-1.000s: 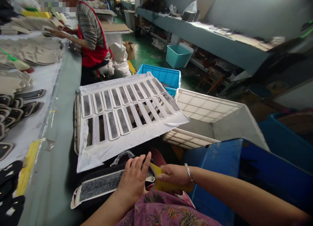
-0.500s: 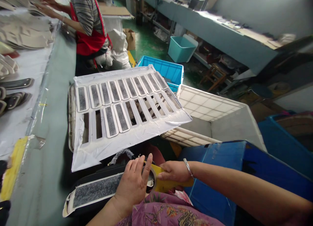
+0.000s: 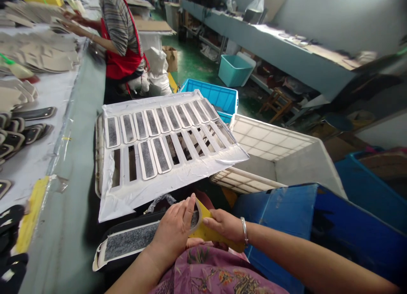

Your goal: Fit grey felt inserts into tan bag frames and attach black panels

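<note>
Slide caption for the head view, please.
Left hand on a grey-and-white strip, right hand gripping a yellow tool, with a slotted white board just beyond.

1. Vivid yellow coloured the flat tool (image 3: 203, 229)!
2. Speckled grey filled the strip (image 3: 129, 243), edged in off-white!
3. White covered the slotted board (image 3: 124, 204)!
4. Purple cloth (image 3: 199, 270) bloomed with orange florals!
5. Red blazed on the apron (image 3: 122, 66), over a grey-striped shirt (image 3: 117, 20)!
6. Turquoise tinted the tub (image 3: 233, 73), bright blue the crate (image 3: 210, 95)!

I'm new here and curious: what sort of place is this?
Probably a workshop or factory: matching grey strips line a slotted board, and a co-worker in a red apron works at a long bench.
</note>
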### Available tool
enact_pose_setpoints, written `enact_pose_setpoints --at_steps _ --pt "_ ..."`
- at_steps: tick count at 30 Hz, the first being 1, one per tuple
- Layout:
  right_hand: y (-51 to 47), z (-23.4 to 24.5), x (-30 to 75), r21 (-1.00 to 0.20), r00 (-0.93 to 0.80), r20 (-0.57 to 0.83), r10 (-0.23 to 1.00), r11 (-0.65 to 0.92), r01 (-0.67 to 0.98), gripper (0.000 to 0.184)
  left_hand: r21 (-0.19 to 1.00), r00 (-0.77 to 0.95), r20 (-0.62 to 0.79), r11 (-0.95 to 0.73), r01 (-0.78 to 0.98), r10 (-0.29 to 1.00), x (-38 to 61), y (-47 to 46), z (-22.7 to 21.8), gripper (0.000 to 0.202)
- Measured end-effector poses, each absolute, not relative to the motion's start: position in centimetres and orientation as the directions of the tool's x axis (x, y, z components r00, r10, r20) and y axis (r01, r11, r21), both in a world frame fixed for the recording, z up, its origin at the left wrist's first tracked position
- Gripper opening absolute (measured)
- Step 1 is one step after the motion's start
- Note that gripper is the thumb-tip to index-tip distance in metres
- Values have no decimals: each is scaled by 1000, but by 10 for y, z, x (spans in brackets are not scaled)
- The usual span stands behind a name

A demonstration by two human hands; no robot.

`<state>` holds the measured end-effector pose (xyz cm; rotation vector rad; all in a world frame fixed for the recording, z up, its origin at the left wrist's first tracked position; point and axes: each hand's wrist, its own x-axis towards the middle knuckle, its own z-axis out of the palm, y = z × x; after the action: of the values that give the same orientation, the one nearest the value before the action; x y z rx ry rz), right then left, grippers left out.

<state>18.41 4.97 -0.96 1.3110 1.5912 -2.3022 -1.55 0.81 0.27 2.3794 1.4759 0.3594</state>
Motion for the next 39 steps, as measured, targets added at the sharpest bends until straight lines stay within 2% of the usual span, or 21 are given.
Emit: enact_pose_setpoints --at_steps 2,4,8,10,14,16,18,23,27,30,36,39 --pt "38 -12 176 -806 -546 -587 597 -371 460 43 412 437 42 -414 811 898 -16 9 3 126" --pt "28 -11 170 -844 -471 -509 721 -309 439 39 425 437 34 -409 808 899 -15 8 4 128" --pt "17 0 177 -815 -495 -573 652 -514 267 42 411 397 -25 -352 841 918 -17 3 9 120" --pt "14 8 189 -814 -417 -566 711 -563 144 45 377 370 -79 -316 871 926 -20 -3 14 111" --pt "11 26 202 -876 -153 -402 903 -428 -223 37 278 326 -199 -266 923 924 -23 -14 23 93" --pt "11 30 191 -852 -79 -355 932 -357 -384 36 249 304 -220 -248 936 927 -21 -18 25 90" --pt "12 30 171 -832 -10 -345 939 -310 -460 32 238 294 -224 -240 941 929 -20 -20 25 90" --pt "16 19 124 -886 111 -258 960 -189 -423 34 259 312 -151 -267 928 938 -20 -23 13 86" --pt "18 10 112 -908 126 -267 955 -206 -365 46 252 273 -91 -243 937 958 -21 -23 9 85" --pt "20 10 110 -936 71 -251 966 -223 -273 51 257 270 -62 -246 935 961 -18 -21 15 86" --pt "25 25 120 -959 -188 -260 947 -277 -68 39 280 284 -32 -264 923 958 -22 -26 25 92" --pt "13 39 132 -959 -257 -274 927 -283 2 41 360 267 78 -277 891 960 -55 -54 31 86"
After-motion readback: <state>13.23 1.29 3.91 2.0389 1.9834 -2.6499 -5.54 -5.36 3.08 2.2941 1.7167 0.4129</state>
